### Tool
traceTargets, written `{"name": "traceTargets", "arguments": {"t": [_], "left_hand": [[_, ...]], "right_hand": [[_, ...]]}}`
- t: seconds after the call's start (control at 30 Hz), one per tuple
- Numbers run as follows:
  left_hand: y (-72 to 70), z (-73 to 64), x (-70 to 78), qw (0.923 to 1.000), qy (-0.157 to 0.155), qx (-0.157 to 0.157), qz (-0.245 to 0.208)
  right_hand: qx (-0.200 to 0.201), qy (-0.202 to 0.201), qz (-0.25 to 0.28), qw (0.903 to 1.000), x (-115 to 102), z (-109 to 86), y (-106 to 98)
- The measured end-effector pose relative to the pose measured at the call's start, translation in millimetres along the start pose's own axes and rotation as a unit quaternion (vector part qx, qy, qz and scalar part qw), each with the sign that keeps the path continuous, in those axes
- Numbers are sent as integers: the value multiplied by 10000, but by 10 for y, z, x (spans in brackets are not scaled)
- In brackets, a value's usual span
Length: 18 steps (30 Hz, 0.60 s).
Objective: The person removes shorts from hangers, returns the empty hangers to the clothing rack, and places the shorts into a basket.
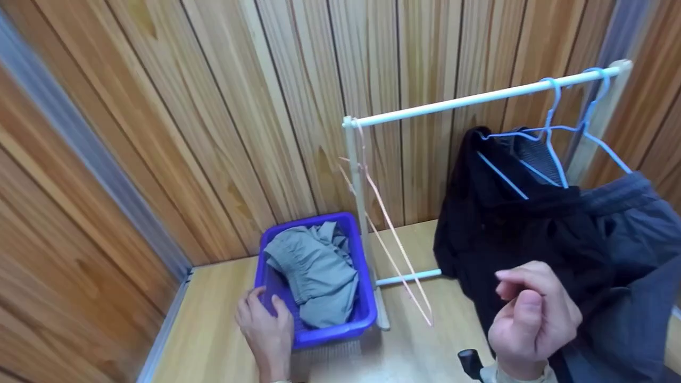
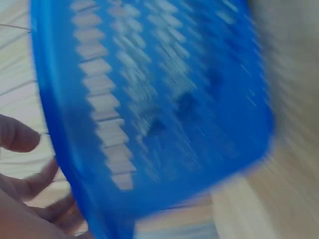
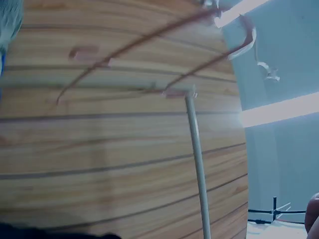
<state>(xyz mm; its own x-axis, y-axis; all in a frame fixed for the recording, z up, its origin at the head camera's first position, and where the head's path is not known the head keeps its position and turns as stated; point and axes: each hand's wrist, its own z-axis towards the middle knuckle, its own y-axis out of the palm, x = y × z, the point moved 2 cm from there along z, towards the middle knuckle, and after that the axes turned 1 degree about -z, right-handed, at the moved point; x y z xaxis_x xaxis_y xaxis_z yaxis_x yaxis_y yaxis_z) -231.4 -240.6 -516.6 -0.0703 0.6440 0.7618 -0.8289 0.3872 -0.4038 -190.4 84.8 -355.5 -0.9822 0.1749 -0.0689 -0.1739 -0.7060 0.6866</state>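
A purple-blue plastic basket [image 1: 345, 334] stands on the wooden surface with a crumpled grey-green garment [image 1: 314, 266] inside. My left hand [image 1: 265, 324] is at the basket's near left rim, its fingers spread and loosely bent. In the left wrist view, fingers [image 2: 37, 184] lie beside the blurred basket wall [image 2: 199, 174]. In front of a hanging black garment [image 1: 505, 234] is my right hand [image 1: 534, 319], raised with loosely curled fingers and nothing visible in it. A pink hanger [image 1: 391, 221] hangs bare on the left end of the rack's rail [image 1: 457, 103].
Two blue hangers [image 1: 549, 119] hang near the rail's right end, by the black garment and dark grey trousers [image 1: 638, 223]. Wood-panelled walls [image 1: 298, 106] enclose the back and left. The rack's left post [image 1: 357, 197] stands close beside the basket.
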Motion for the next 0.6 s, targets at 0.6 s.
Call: {"name": "traceTargets", "arguments": {"t": [0.6], "left_hand": [[780, -23, 1155, 9597, 214, -1778, -2168]], "right_hand": [[-2301, 424, -4692, 8516, 652, 641, -1072]]}}
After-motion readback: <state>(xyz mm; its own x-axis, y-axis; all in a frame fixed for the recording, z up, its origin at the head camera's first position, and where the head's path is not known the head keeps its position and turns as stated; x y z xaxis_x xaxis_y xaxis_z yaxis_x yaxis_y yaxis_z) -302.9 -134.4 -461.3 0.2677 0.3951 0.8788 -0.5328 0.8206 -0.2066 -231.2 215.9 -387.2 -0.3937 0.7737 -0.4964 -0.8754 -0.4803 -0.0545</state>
